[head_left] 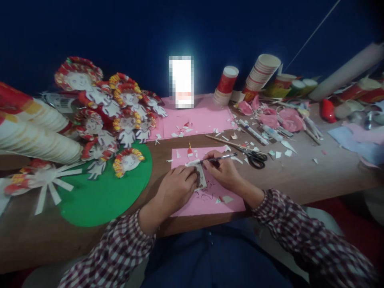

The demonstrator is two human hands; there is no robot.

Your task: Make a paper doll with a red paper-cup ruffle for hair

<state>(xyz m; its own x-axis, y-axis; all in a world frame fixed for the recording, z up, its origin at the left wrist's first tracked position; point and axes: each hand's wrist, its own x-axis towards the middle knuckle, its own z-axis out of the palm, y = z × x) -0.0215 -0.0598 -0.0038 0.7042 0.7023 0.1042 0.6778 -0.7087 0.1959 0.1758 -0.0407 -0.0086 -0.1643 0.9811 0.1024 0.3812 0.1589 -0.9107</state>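
My right hand (223, 170) is closed around a pen (220, 157), whose tip end points left over a small piece of white paper (203, 179). Fingers bent, my left hand (180, 184) presses on that white paper from the left and covers much of it. Both hands rest over a sheet of pink paper (231, 202) that bears dark pen marks. Small white and red scraps (225, 199) lie on the pink sheet. Black-handled scissors (255, 159) lie just right of my right hand.
On the left, several paper-cup dolls (127, 124) stand by a green disc (138, 192) and stacked cups (39, 136). Upright cups (226, 86), markers (253, 132) and crumpled pink paper (289, 119) are at the back right. A bright blurred-out screen (181, 80) stands behind.
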